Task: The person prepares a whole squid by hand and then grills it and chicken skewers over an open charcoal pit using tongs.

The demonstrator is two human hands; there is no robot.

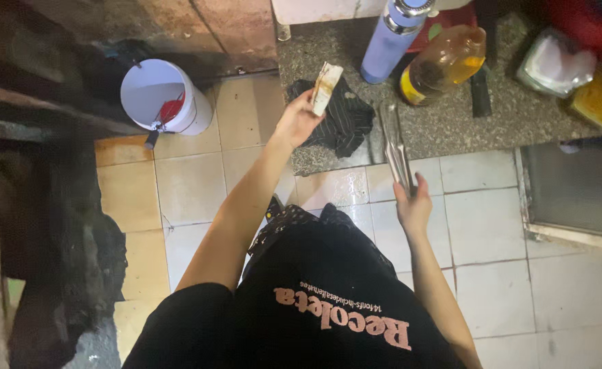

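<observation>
Currently, both my hands are raised over the edge of a granite counter (492,116), well apart, each closed on its own item.

My left hand (299,119) grips a small whitish, brown-stained rectangular piece (326,87), which I cannot identify further, and holds it tilted above a dark striped cloth (345,119) lying on the counter. My right hand (413,205) grips a pair of metal tongs (396,147) by the lower end; the tongs point away from me, with their tips over the counter just beside the cloth. Farther back on the counter stand a lavender flask (391,37) and a bottle of amber oil (444,65), side by side. A white bucket (161,96) with a red item inside stands on the tiled floor (506,273) to my left.
</observation>
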